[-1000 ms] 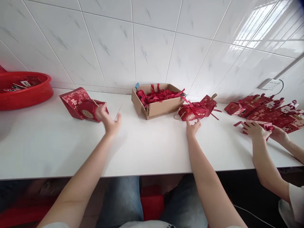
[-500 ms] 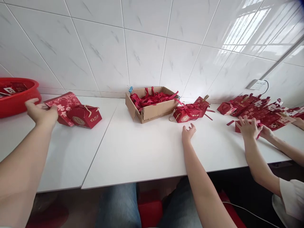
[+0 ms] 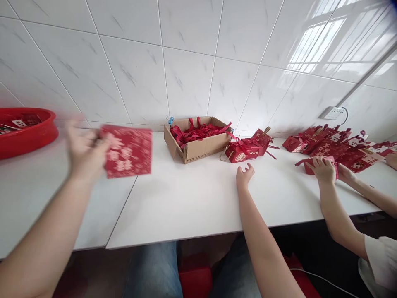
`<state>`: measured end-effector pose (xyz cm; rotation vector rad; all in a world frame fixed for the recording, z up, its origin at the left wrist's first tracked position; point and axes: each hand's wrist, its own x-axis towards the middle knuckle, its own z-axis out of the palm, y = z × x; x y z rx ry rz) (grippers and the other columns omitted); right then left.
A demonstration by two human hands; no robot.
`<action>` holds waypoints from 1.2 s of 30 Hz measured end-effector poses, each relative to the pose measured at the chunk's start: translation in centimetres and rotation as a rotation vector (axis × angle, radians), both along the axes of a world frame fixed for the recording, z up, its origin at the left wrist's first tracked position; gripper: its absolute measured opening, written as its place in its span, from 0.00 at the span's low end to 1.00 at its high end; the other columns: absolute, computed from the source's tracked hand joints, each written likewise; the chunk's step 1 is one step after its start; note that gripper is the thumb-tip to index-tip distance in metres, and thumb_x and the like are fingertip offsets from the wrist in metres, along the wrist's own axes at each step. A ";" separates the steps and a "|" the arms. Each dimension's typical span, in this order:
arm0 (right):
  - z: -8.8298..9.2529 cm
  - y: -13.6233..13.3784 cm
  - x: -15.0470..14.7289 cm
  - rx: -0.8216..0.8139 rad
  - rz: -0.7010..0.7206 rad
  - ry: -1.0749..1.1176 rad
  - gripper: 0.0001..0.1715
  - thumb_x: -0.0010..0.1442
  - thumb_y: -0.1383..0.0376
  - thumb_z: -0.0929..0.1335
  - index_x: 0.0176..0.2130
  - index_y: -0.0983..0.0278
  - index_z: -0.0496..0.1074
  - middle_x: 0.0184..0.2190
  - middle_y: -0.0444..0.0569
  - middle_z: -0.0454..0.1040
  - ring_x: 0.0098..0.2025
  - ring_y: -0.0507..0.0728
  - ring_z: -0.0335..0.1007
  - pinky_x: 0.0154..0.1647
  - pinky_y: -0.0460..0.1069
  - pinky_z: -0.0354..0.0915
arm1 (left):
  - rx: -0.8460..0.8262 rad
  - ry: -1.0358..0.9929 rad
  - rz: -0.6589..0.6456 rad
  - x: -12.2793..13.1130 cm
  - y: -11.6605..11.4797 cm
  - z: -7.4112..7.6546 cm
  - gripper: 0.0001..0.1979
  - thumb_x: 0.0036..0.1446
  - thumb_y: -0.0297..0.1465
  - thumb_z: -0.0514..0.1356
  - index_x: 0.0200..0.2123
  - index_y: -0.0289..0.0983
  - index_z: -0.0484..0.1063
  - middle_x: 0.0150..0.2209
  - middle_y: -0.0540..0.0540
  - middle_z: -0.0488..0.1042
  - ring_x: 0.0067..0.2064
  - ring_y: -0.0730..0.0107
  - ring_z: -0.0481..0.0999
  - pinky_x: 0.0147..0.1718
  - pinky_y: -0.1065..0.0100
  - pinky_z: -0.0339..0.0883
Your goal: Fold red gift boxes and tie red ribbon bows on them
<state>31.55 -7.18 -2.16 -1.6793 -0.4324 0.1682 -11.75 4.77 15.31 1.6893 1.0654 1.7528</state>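
Note:
My left hand (image 3: pixel 87 153), slightly blurred, holds a red gift box (image 3: pixel 130 153) by its left edge, thumb toward me. The side facing me is a flat square panel with pale flower patterns and characters; anything behind it is hidden. It hovers over the seam between the two white tabletops. My right hand (image 3: pixel 245 176) rests on the table with fingers apart and curled, holding nothing. Just beyond its fingertips lies a red box with a ribbon bow (image 3: pixel 243 151), a gold round emblem on its side.
A cardboard box (image 3: pixel 207 150) of loose red ribbons stands against the tiled wall. At far left is a red basin (image 3: pixel 34 138). To the right, a co-worker's hands (image 3: pixel 324 169) hold a red box, beside several finished-looking red boxes (image 3: pixel 331 145) and a power socket (image 3: pixel 335 113).
My left hand has moved right with the patterned red box, its panel now turned toward me. The rope-handled box seen beside it no longer shows. My right hand has barely moved.

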 end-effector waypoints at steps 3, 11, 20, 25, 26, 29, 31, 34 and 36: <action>-0.1 0.0 0.0 0.004 0.009 -0.004 0.29 0.53 0.66 0.63 0.55 0.66 0.58 0.58 0.61 0.53 0.57 0.61 0.60 0.55 0.55 0.64 | -0.275 0.041 -0.358 5.9 -3.1 -3.2 0.39 0.45 0.36 0.69 0.56 0.43 0.51 0.34 0.52 0.70 0.29 0.75 0.71 0.29 0.72 0.68; -0.5 0.2 0.2 0.028 0.013 -0.006 0.26 0.52 0.66 0.63 0.52 0.64 0.59 0.56 0.60 0.55 0.56 0.61 0.61 0.54 0.56 0.63 | -0.335 0.053 -0.723 13.2 -5.9 -8.7 0.28 0.50 0.39 0.65 0.52 0.42 0.59 0.40 0.47 0.71 0.44 0.64 0.73 0.42 0.63 0.70; -0.5 0.6 0.5 0.044 0.007 -0.008 0.24 0.51 0.67 0.63 0.49 0.64 0.60 0.54 0.63 0.57 0.54 0.63 0.62 0.50 0.56 0.64 | -0.191 0.813 0.054 15.8 4.9 -2.7 0.12 0.52 0.33 0.58 0.39 0.38 0.75 0.52 0.39 0.71 0.57 0.43 0.62 0.52 0.47 0.58; -0.5 0.7 0.8 0.045 0.005 -0.015 0.22 0.51 0.67 0.62 0.48 0.63 0.61 0.53 0.63 0.58 0.54 0.63 0.63 0.48 0.57 0.64 | -0.295 0.999 0.019 17.4 7.7 -1.8 0.03 0.37 0.26 0.65 0.22 0.37 0.78 0.43 0.37 0.76 0.55 0.31 0.62 0.49 0.42 0.57; -0.5 0.7 0.8 0.046 0.007 -0.015 0.22 0.50 0.67 0.63 0.47 0.63 0.62 0.53 0.63 0.58 0.54 0.63 0.63 0.48 0.56 0.64 | -0.293 1.006 0.017 17.4 7.7 -1.8 0.03 0.37 0.27 0.66 0.21 0.38 0.78 0.42 0.38 0.77 0.55 0.32 0.62 0.49 0.42 0.57; -0.5 0.7 0.8 0.046 0.014 -0.011 0.22 0.51 0.68 0.63 0.47 0.63 0.62 0.53 0.61 0.59 0.53 0.62 0.64 0.48 0.55 0.64 | -0.267 0.972 0.045 17.0 7.6 -1.3 0.06 0.43 0.31 0.64 0.28 0.42 0.80 0.43 0.43 0.78 0.55 0.37 0.64 0.49 0.45 0.58; -0.5 0.6 0.8 0.047 0.018 -0.007 0.22 0.51 0.68 0.63 0.47 0.63 0.62 0.53 0.61 0.59 0.53 0.61 0.64 0.48 0.54 0.65 | -0.241 0.930 0.067 16.5 7.6 -0.6 0.09 0.48 0.34 0.61 0.33 0.44 0.80 0.44 0.46 0.78 0.53 0.45 0.68 0.49 0.50 0.61; -0.4 0.5 0.6 0.044 0.026 0.002 0.21 0.52 0.68 0.62 0.47 0.63 0.62 0.54 0.60 0.59 0.53 0.60 0.63 0.49 0.53 0.64 | -0.184 0.782 0.071 15.6 7.8 0.6 0.11 0.50 0.36 0.59 0.35 0.42 0.79 0.44 0.46 0.79 0.48 0.54 0.73 0.47 0.59 0.65; -0.4 0.4 0.6 0.044 0.034 0.006 0.21 0.52 0.68 0.62 0.47 0.63 0.63 0.54 0.60 0.58 0.53 0.59 0.63 0.50 0.53 0.64 | -0.176 0.627 0.046 15.1 7.8 1.3 0.11 0.48 0.36 0.60 0.33 0.38 0.78 0.40 0.44 0.79 0.45 0.57 0.74 0.44 0.62 0.66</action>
